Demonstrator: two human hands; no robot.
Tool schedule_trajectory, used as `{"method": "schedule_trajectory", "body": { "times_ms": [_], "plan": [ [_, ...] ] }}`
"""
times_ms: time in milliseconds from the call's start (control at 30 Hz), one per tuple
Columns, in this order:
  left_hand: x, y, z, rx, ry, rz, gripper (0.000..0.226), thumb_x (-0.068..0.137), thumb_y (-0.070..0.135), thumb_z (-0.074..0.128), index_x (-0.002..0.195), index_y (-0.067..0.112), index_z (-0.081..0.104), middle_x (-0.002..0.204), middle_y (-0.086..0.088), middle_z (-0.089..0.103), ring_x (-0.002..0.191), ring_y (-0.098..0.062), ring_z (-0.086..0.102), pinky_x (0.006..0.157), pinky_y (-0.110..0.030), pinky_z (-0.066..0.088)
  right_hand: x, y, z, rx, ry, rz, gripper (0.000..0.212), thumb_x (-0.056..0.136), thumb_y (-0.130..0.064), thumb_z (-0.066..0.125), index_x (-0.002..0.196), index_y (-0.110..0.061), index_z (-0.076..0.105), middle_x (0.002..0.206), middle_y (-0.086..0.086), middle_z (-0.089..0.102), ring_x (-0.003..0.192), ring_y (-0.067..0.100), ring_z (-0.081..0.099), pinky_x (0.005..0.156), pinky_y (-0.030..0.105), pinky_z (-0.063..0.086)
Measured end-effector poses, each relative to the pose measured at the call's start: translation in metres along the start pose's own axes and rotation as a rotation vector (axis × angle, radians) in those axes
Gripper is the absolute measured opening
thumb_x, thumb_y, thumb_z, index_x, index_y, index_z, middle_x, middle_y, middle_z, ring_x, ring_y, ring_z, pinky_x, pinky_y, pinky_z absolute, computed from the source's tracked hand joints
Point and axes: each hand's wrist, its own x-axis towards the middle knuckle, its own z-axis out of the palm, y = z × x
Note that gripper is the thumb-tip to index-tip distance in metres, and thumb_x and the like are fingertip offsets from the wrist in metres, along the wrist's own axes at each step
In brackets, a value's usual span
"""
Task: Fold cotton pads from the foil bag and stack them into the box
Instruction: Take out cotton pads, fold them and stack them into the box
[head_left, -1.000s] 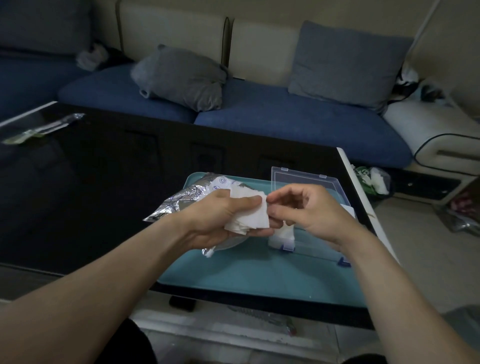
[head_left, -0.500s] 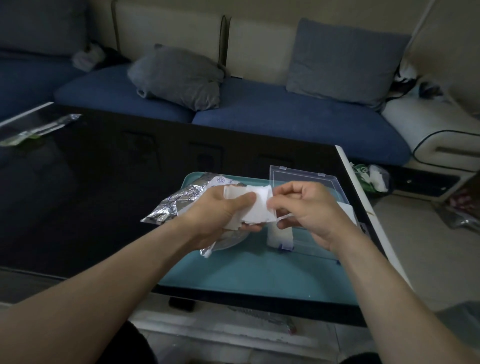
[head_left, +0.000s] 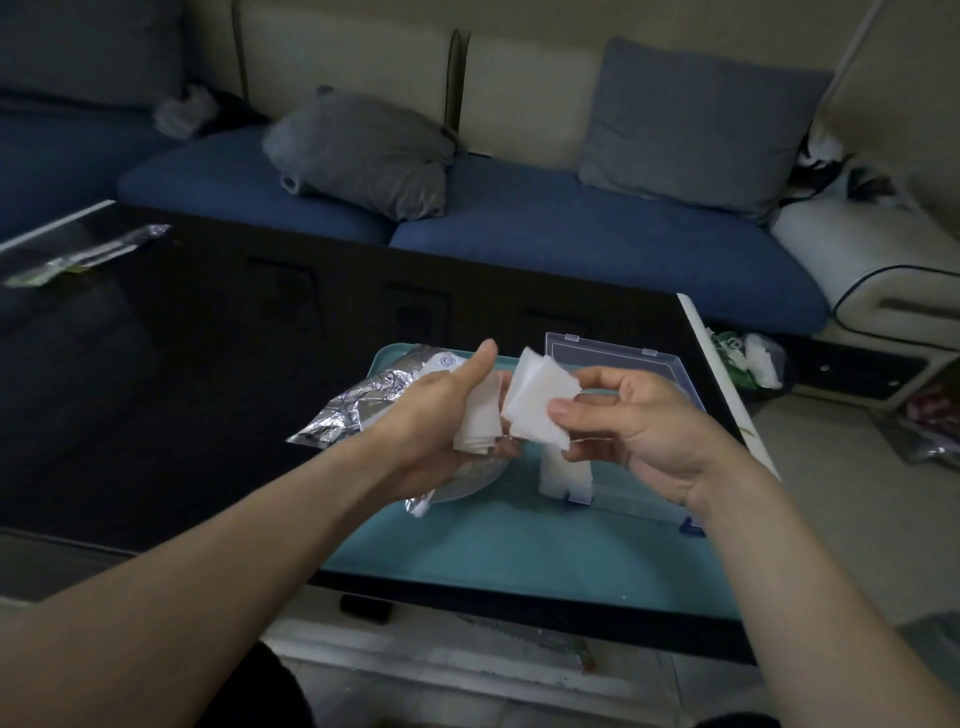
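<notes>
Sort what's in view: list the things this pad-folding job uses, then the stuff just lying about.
Job: single cotton pad in right hand; pad bundle in left hand; foil bag; clear box; teal tray.

Lying about: grey cushion; plastic wrapper.

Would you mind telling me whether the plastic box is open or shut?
Open. The clear box sits on the teal tray with its lid swung up behind it, and white pads stand inside at its left end.

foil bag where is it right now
In the head view the foil bag lies on the teal tray's left part, partly hidden behind the left hand, left of the clear box.
</notes>
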Motion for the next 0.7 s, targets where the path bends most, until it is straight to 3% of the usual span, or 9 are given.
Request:
{"method": "schedule_trajectory", "body": {
  "times_ms": [67, 133, 233, 300, 400, 500, 600, 700],
  "plan": [
    [-0.002, 0.0, 0.003, -0.001, -0.054, -0.022, 0.06, 0.098, 0.052, 0.042, 0.116, -0.001, 0.063, 0.094, -0.015, 0.065, 0.075, -0.022, 0.061, 0.059, -0.03, 0.047, -0.001, 0.002, 0.006, -0.036, 0.009, -0.003, 0.043, 0.06, -0.013, 0.082, 0.099, -0.005, 0.066, 0.08, 0.01, 0.074, 0.064, 0.018, 0.066, 0.054, 0.025, 0.057],
    [-0.004, -0.001, 0.005, 0.034, -0.087, 0.009, 0.052, 0.092, 0.049, 0.05, 0.108, 0.001, 0.062, 0.083, -0.011, 0.066, 0.067, -0.019, 0.063, 0.051, -0.027, 0.047, -0.001, 0.004, 0.012, -0.101, 0.07, -0.027, 0.038, 0.062, -0.014, 0.086, 0.094, -0.005, 0.067, 0.077, 0.011, 0.074, 0.061, 0.018, 0.064, 0.054, 0.024, 0.057],
    [-0.004, -0.006, 0.005, 0.142, -0.059, 0.108, 0.026, 0.095, 0.022, 0.058, 0.101, -0.003, 0.062, 0.075, -0.01, 0.066, 0.058, -0.015, 0.063, 0.047, -0.023, 0.047, -0.002, 0.004, 0.017, -0.224, 0.118, -0.085, 0.029, 0.07, -0.008, 0.087, 0.092, 0.0, 0.07, 0.073, 0.013, 0.074, 0.055, 0.016, 0.065, 0.054, 0.024, 0.058],
    [-0.003, -0.009, 0.002, 0.157, -0.003, 0.119, 0.022, 0.097, 0.013, 0.057, 0.104, -0.007, 0.063, 0.078, -0.014, 0.065, 0.059, -0.017, 0.063, 0.05, -0.025, 0.05, -0.004, 0.003, 0.016, -0.24, 0.096, -0.078, 0.026, 0.072, -0.004, 0.085, 0.095, 0.001, 0.071, 0.075, 0.014, 0.075, 0.057, 0.017, 0.067, 0.055, 0.024, 0.059],
    [-0.001, -0.01, -0.001, 0.164, 0.14, 0.128, 0.024, 0.097, 0.012, 0.059, 0.107, -0.01, 0.064, 0.081, -0.015, 0.065, 0.062, -0.019, 0.063, 0.053, -0.027, 0.052, -0.006, 0.0, 0.011, -0.218, 0.099, -0.057, 0.02, 0.075, 0.003, 0.081, 0.093, -0.001, 0.073, 0.079, 0.017, 0.076, 0.06, 0.02, 0.069, 0.056, 0.026, 0.06],
    [0.001, -0.009, -0.002, 0.168, 0.239, 0.151, 0.013, 0.096, 0.009, 0.059, 0.094, -0.001, 0.067, 0.077, -0.011, 0.068, 0.059, -0.016, 0.064, 0.053, -0.026, 0.055, -0.004, -0.001, 0.013, -0.148, 0.19, -0.073, 0.013, 0.077, 0.007, 0.079, 0.085, -0.003, 0.074, 0.071, 0.015, 0.074, 0.054, 0.019, 0.067, 0.05, 0.024, 0.056],
    [0.001, -0.006, -0.001, 0.086, 0.273, 0.125, 0.016, 0.099, 0.005, 0.055, 0.094, -0.005, 0.065, 0.083, -0.019, 0.071, 0.062, -0.025, 0.068, 0.06, -0.038, 0.06, -0.003, -0.005, 0.009, -0.016, 0.293, -0.127, 0.011, 0.081, 0.006, 0.073, 0.081, -0.005, 0.073, 0.068, 0.006, 0.071, 0.056, 0.016, 0.065, 0.045, 0.021, 0.05],
    [-0.001, -0.003, 0.002, 0.018, 0.257, 0.131, 0.016, 0.099, 0.004, 0.053, 0.098, -0.009, 0.063, 0.081, -0.02, 0.071, 0.06, -0.025, 0.069, 0.058, -0.038, 0.06, -0.004, -0.009, 0.005, 0.079, 0.27, -0.143, 0.011, 0.082, 0.003, 0.072, 0.084, -0.008, 0.072, 0.074, 0.007, 0.071, 0.061, 0.015, 0.064, 0.045, 0.021, 0.049]
  ]
}}
